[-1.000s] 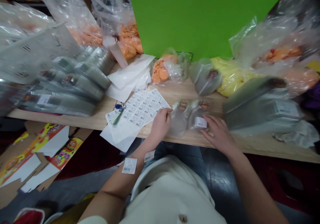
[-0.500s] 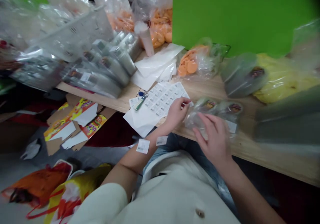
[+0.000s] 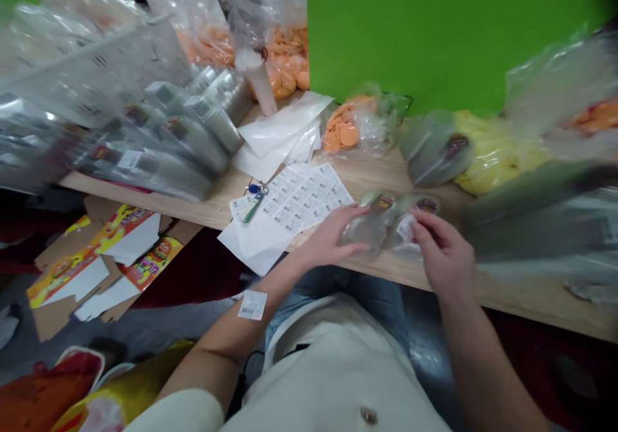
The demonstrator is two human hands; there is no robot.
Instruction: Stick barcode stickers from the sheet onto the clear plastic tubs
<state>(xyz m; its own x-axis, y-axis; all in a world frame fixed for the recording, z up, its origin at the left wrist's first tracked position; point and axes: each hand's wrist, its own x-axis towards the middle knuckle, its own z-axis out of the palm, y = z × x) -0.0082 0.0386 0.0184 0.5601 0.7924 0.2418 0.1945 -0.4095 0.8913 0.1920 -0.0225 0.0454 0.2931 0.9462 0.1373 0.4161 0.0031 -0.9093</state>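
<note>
My left hand point(image 3: 333, 235) has its thumb and fingers around the near left end of a clear plastic package point(image 3: 364, 232), which has a round printed label at its far end. My right hand point(image 3: 447, 252) pinches a small white barcode sticker point(image 3: 405, 227) between thumb and fingertips. The sticker is over or against a second clear package point(image 3: 410, 206) beside the first; contact is not clear. Another barcode sticker point(image 3: 252, 305) is stuck on my left forearm. Left of my hands lies a sheet of barcode stickers point(image 3: 304, 194) with keys point(image 3: 253, 200) on it.
Clear packages point(image 3: 183, 142) crowd the table's left side beside a translucent bin point(image 3: 120, 71). Behind are a cup point(image 3: 258, 81), white paper point(image 3: 284, 126) and a bag of orange discs point(image 3: 345, 132). Yellow bags point(image 3: 497, 149) lie right. Flattened cartons point(image 3: 111, 252) are lower left.
My right hand has moved right and now pinches a sticker. My left hand has come off the sheet's edge onto the package. One of the two forearm stickers is gone. The view has shifted.
</note>
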